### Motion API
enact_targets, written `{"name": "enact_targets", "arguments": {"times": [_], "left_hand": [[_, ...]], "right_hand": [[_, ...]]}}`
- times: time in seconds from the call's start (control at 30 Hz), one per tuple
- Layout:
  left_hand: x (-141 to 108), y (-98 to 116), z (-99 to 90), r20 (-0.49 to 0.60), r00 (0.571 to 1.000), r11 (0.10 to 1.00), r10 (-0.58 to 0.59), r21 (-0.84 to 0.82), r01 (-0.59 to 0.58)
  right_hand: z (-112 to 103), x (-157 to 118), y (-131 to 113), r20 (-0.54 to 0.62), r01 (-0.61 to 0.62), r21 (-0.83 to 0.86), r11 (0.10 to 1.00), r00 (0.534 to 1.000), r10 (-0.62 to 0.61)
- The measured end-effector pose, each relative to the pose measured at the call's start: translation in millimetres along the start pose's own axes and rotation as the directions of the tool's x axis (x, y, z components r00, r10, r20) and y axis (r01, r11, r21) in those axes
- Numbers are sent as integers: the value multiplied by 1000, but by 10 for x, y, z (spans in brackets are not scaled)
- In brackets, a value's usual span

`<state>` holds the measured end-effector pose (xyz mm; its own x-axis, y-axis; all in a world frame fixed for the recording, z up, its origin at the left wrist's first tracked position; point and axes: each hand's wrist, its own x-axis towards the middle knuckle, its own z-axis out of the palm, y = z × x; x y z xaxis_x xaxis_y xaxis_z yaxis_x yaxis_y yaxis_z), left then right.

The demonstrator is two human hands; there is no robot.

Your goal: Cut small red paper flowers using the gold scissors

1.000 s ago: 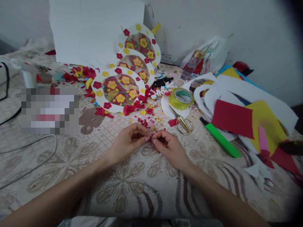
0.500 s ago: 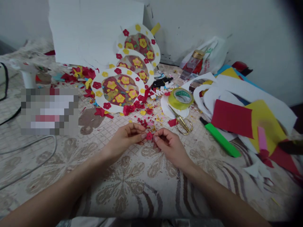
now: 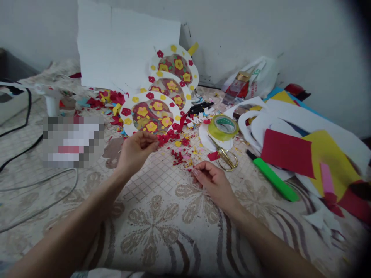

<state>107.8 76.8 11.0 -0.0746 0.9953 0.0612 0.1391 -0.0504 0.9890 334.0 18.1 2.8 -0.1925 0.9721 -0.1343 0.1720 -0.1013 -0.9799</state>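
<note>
My left hand (image 3: 136, 151) is closed in a pinch at the left edge of a small pile of red paper flowers (image 3: 167, 137). Whatever is between its fingertips blends with the pile, so I cannot make it out. Lower and to the right, my right hand (image 3: 213, 180) hovers just over the cloth with thumb and fingertips together; I cannot tell if a small scrap is in them. Small red and yellow paper scraps (image 3: 181, 157) lie between the hands. Behind the left hand stands a white paper ring with red and yellow flowers (image 3: 152, 113), two similar ones behind it.
Gold-handled scissors (image 3: 227, 159) lie right of the scraps, by a yellow tape roll (image 3: 222, 127). A green cutter (image 3: 275, 179) rests beside red paper (image 3: 286, 152) and yellow paper (image 3: 327, 154). A clear bottle (image 3: 237, 87) leans at the back. White cable (image 3: 75, 179) curls at left.
My left hand has moved left and away from me, to the red flower pile. The red flower between both hands is gone from there. My right hand has stayed roughly in place.
</note>
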Motion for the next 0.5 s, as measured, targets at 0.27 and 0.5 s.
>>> {"name": "enact_targets", "arguments": {"times": [0.27, 0.5], "left_hand": [[216, -120, -27, -80, 978, 922, 194, 356, -154], [121, -9, -90, -154, 912, 814, 381, 524, -251]], "right_hand": [[-126, 25, 3, -67, 60, -53, 997, 996, -63], [-509, 111, -25, -260, 154, -284, 946, 938, -231]]}}
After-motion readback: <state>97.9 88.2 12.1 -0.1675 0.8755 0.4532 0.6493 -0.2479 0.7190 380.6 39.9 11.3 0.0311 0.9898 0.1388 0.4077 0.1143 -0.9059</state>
